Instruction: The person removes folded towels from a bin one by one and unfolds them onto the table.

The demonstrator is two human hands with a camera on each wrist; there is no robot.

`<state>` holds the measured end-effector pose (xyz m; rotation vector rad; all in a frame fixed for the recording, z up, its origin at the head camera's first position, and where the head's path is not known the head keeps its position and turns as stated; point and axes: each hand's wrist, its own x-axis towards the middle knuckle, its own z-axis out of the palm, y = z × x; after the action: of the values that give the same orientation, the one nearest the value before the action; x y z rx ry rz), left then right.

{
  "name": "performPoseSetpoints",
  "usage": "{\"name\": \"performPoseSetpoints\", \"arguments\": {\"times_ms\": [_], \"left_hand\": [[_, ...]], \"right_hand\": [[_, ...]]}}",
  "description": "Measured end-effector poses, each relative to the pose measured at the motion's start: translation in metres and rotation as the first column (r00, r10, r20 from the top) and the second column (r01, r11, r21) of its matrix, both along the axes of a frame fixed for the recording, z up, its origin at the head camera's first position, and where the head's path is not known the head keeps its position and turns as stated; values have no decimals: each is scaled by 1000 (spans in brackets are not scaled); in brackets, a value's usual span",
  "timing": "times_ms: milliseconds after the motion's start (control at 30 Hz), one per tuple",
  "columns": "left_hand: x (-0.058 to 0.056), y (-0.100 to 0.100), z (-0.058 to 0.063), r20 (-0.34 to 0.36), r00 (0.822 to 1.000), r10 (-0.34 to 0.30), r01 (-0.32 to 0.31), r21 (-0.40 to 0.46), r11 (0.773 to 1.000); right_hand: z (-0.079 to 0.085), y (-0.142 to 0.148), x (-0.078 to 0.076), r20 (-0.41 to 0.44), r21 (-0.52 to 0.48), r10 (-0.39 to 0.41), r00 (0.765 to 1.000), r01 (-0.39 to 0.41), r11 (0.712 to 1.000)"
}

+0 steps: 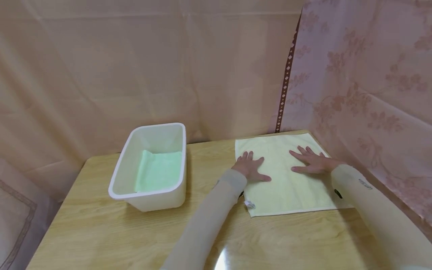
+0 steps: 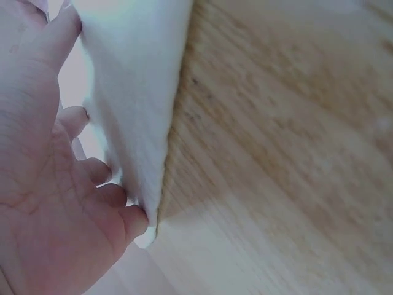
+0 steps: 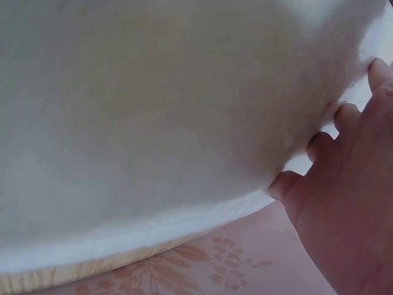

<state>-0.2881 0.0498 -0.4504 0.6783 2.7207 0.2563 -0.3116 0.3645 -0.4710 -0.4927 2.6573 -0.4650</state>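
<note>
Pale yellow towel [image 1: 287, 193] is spread flat on the right rear part of the table [image 1: 98, 236], roughly square, near corner at left a bit askew. White tag [image 1: 249, 204] shows on its left edge, close to that corner. Far edge sits just short of the table's back edge; right side runs up to the table's right edge.

Left hand [image 1: 249, 168]: palm down at the towel's left edge, fingers spread wide, fingertips and thumb touching the fabric. Right hand [image 1: 312, 162]: palm down over the towel's right half, fingers also splayed, pointing left and away from the person. Neither grips; a stretch of bare towel lies between them. Both wrist views show fingertips against the towel.

Long pale sleeves [image 1: 206, 225] cover both arms; the right one carries small dark lettering [image 1: 365, 184], too small for me to read.

Left of the towel, well apart: white bin [image 1: 158, 202], upright on the table near the back. Light green cloth [image 1: 160, 172] inside, covering most of the bottom.

Behind the table hangs a plain beige curtain [image 1: 135, 67]; on the right, a pink floral curtain [image 1: 371, 93] with dark brown patterned trim [image 1: 287, 75] where they meet.
</note>
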Motion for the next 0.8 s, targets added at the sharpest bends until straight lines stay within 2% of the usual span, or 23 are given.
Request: {"name": "performPoseSetpoints", "arguments": {"times_ms": [233, 367, 500, 667, 800], "left_hand": [[4, -2, -5, -40, 999, -36, 33, -83, 996], [-4, -6, 5, -79, 996, -34, 25, -111, 994], [-16, -13, 26, -100, 995, -19, 6, -128, 992], [-22, -29, 60, -167, 986, 2, -33, -178, 983], [-31, -39, 74, -237, 971, -16, -30, -189, 982]], "right_hand": [[0, -7, 5, -61, 40, -12, 998, 14, 999], [13, -21, 2, -35, -3, -71, 997, 71, 997], [35, -39, -4, -10, -69, -92, 996, 91, 993], [66, -62, -5, -7, -137, -79, 997, 77, 988], [88, -81, 2, -27, -192, -69, 997, 63, 979]]}}
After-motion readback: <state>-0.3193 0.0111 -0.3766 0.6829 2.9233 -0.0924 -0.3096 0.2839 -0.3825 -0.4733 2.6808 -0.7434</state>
